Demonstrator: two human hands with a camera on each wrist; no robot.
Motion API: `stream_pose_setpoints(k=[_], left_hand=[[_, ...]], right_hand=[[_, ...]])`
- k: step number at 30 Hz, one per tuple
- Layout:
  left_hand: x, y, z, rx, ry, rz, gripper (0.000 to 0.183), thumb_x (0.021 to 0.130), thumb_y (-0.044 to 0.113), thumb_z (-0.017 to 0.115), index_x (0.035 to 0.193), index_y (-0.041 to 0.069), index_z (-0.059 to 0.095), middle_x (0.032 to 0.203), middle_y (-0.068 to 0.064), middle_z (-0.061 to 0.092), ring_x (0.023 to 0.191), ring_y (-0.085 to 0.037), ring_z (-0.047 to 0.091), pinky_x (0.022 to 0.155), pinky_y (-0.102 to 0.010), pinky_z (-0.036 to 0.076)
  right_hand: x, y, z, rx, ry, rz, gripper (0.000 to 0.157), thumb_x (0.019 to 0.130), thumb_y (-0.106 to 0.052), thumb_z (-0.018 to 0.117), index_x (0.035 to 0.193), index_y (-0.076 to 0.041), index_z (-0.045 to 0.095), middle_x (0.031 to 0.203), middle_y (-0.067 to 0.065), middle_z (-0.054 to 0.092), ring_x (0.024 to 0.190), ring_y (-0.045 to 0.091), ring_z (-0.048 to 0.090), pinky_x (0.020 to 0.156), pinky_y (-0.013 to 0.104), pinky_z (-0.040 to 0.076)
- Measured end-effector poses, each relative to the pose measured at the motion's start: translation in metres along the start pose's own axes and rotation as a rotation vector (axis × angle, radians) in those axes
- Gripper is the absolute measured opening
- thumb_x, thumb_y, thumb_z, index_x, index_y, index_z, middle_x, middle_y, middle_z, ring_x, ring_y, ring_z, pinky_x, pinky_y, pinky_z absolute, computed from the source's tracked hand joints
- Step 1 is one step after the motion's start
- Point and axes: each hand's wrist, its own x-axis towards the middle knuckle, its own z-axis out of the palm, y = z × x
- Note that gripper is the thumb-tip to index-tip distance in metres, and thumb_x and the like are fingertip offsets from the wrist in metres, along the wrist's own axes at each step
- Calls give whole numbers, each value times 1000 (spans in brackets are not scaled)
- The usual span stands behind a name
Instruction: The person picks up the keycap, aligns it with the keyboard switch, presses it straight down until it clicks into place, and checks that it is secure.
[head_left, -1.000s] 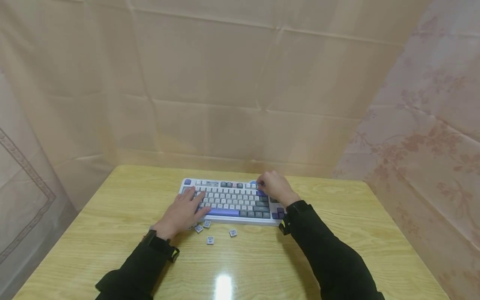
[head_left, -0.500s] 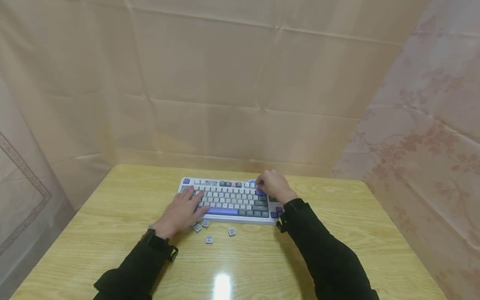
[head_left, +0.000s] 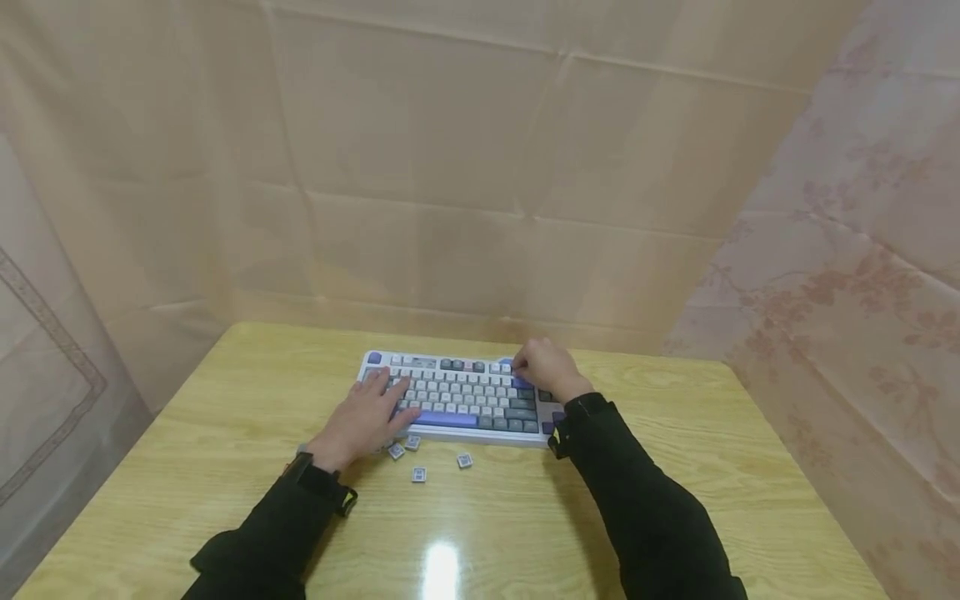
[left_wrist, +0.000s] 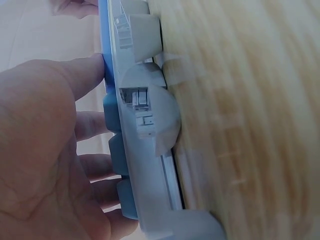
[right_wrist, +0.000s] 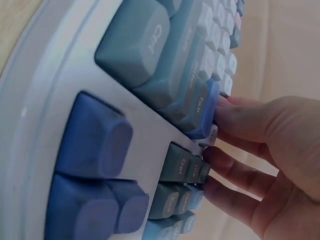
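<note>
A compact keyboard (head_left: pixel 465 437) with white, grey and purple-blue keys lies near the back of the table. My left hand (head_left: pixel 365 414) rests on its left end with fingers spread over the keys; in the left wrist view, the thumb (left_wrist: pixel 92 75) touches the long blue space bar. At the top right corner my right hand (head_left: pixel 549 369) has thumb and fingers bent together. The right wrist view shows them pinching at a white keycap (right_wrist: pixel 212 134) just behind the blue key (right_wrist: pixel 209 111), partly hidden by the fingers.
Several loose keycaps (head_left: pixel 419 474) lie on the wooden table (head_left: pixel 525 533) in front of the keyboard, some close by its front edge. A beige cloth (head_left: pixel 420 167) hangs behind the table, and a floral cloth (head_left: pixel 847 292) on the right.
</note>
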Motion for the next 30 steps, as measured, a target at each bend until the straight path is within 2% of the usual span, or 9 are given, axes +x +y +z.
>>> stream_pose_setpoints(k=[10, 19, 22, 26, 30], left_hand=[[1, -3, -6, -13, 6, 13, 64, 97, 47, 44, 142, 1, 41, 147, -29, 30, 137, -41, 22, 107, -58, 18], [4, -4, -2, -3, -8, 7, 64, 96, 48, 44, 142, 2, 42, 148, -28, 30, 137, -41, 22, 107, -57, 18], [4, -1, 0, -14, -14, 7, 64, 96, 48, 44, 142, 2, 41, 148, -28, 29, 137, -41, 21, 108, -57, 18], [4, 2, 2, -19, -20, 19, 65, 96, 48, 44, 142, 2, 41, 148, -28, 29, 137, -42, 21, 108, -56, 18], [5, 2, 2, -11, -12, 16, 65, 96, 49, 44, 142, 3, 42, 149, -27, 29, 138, -40, 21, 108, -55, 17]], right_hand=[[1, -3, 13, -32, 82, -21, 18, 87, -18, 65, 100, -8, 74, 95, 4, 69, 87, 18, 62, 81, 37, 50], [-12, 0, 17, -59, 85, -57, 29, 91, -23, 61, 114, -7, 70, 96, 7, 63, 84, 20, 57, 73, 37, 49], [-22, -1, 16, -33, 71, -58, 39, 91, -25, 61, 126, -7, 61, 107, 11, 63, 95, 25, 59, 81, 41, 49], [-40, -5, 12, 30, 56, -59, 56, 91, -30, 61, 142, -12, 45, 124, 15, 58, 113, 31, 54, 94, 45, 44], [-54, -9, 7, 87, 52, -117, 61, 87, -35, 66, 141, -13, 46, 134, 17, 53, 122, 33, 48, 98, 48, 39]])
